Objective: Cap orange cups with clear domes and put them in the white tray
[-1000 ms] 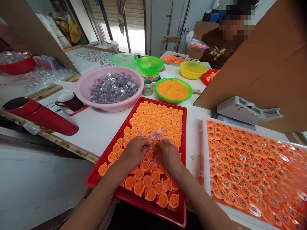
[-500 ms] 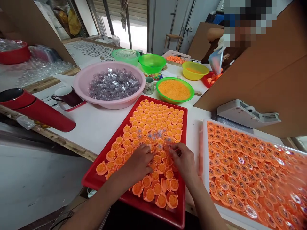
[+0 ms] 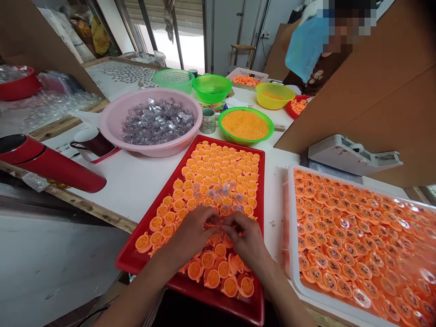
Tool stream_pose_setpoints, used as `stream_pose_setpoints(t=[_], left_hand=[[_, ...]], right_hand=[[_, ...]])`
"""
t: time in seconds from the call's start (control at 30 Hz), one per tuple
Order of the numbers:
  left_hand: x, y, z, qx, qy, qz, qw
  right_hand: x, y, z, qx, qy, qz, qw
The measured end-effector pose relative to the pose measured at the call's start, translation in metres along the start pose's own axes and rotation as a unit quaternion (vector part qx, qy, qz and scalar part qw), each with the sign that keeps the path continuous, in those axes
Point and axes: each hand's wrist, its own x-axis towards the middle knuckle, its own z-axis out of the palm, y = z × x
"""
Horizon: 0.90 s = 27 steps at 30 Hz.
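Observation:
My left hand (image 3: 196,229) and my right hand (image 3: 245,235) meet over a red tray (image 3: 153,297), fingertips pinched together and touching. A small orange cup on a saucer, mostly hidden, seems to be between the left fingers; what the right fingers pinch is too small to make out. Rows of small orange cups (image 3: 207,260) with orange-yellow filling cover the tray. Several clear domed lids (image 3: 223,193) with dark marks lie on the cups just beyond my hands.
On the right stands a white tray (image 3: 292,227) of lidded orange cups, with a tape dispenser (image 3: 354,154) behind. A pink basin (image 3: 112,116) of clear lids, a green bowl (image 3: 245,127) of orange grains, a mug (image 3: 208,121) and a red thermos (image 3: 64,168) surround the red tray. A person works beyond the cardboard.
My hands, apart before, have come together above the cups; the right moved left. The far person's blue container has moved up and left. The view has shifted slightly.

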Motion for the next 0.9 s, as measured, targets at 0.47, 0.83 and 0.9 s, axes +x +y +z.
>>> stream_pose_setpoints(t=[0.47, 0.83, 0.9], left_hand=[[0.015, -0.004, 0.037, 0.253, -0.082, -0.076, 0.961], [0.002, -0.001, 0.012, 0.181, -0.071, 0.015, 0.981], [-0.003, 0.003, 0.005, 0.154, -0.069, 0.045, 0.985]], right_hand=[[0.001, 0.035, 0.007, 0.241, 0.093, 0.103, 0.961], [-0.013, 0.024, -0.014, 0.22, 0.059, 0.136, 0.964], [-0.016, 0.019, -0.02, 0.218, 0.05, 0.136, 0.965]])
